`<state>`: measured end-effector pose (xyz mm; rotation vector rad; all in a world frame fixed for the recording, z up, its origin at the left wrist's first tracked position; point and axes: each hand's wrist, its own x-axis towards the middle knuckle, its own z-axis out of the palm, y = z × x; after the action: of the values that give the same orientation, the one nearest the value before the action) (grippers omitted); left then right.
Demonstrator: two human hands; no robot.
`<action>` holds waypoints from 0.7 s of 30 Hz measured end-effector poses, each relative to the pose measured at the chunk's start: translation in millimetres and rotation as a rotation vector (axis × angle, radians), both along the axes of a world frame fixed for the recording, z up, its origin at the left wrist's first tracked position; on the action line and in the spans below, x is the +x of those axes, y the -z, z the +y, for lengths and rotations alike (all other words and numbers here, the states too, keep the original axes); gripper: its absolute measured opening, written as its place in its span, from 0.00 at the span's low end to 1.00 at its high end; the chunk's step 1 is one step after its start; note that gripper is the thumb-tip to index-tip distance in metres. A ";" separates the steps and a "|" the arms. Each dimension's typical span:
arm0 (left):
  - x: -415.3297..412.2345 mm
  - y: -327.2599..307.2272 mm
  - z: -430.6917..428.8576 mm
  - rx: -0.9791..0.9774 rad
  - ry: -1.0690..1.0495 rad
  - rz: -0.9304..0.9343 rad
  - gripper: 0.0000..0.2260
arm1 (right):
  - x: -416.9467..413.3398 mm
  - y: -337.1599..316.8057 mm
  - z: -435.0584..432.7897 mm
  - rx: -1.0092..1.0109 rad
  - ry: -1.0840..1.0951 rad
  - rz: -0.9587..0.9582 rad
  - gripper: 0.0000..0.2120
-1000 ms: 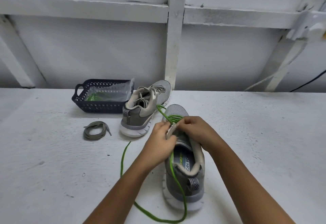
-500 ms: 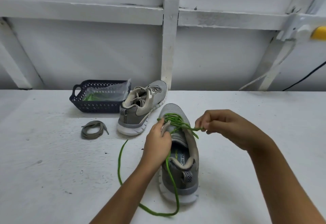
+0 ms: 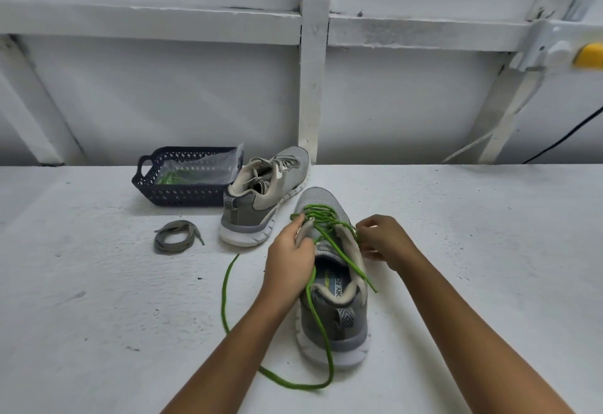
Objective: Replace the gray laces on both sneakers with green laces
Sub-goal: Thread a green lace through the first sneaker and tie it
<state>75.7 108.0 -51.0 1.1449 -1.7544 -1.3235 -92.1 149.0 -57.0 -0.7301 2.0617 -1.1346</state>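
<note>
- Left hand [image 3: 288, 262]: fingers curled over the left eyelet flap of the near sneaker [image 3: 336, 325], pinning it down. Thumb tip sits by the green lace [image 3: 323, 218].
- Right hand [image 3: 385, 244]: fingers curled, pinching the green lace at the right eyelet row. Exact eyelet is hidden by the fingers.
- Near sneaker stands upright on the table [image 3: 98, 299] between both forearms, toe pointing away.
- Step, as I read it: threading the first shoe. Lower rows are already crossed in green, upper eyelets are in progress.
- Lace ends look uneven. A long tail runs over the heel and loops across the table to the left; a short tail lies across the collar on the right.
- Next move likely needs the tip fed through the next eyelet, slack pulled and the ends evened out, with the flap held steady.
- Materials: gray mesh toe, smooth beige eyelet panels, white grooved foam sole. The green lace is a round, limp cord.
- Far sneaker [image 3: 261, 205] carries its gray laces, not yet swapped, and leans on the basket [image 3: 182, 196].
- Removed gray lace [image 3: 174, 237]: flat, coiled loosely to the left of the far sneaker.
- Basket: dark perforated plastic holding a clear bag [image 3: 202, 169] with something green inside.
- Table surface is rough white paint.
</note>
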 end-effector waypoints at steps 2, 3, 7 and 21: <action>0.1 0.3 0.8 -0.006 -0.004 0.009 0.22 | -1.1 2.6 -10.6 -0.059 0.086 -0.074 0.09; 0.1 0.6 1.1 -0.008 -0.006 0.010 0.21 | -2.6 2.8 -16.1 -0.079 0.119 -0.087 0.09; 0.8 1.0 1.0 -0.025 -0.005 0.011 0.22 | -9.6 -4.8 -41.1 -0.204 0.204 -0.085 0.06; -1.3 3.0 2.7 -0.071 0.023 0.070 0.21 | -4.2 -44.6 -88.6 -0.260 0.139 -0.122 0.09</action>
<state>74.5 110.7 -54.0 1.0312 -1.7542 -1.2889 -96.3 60.5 -12.4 -0.6287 1.9074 -1.5079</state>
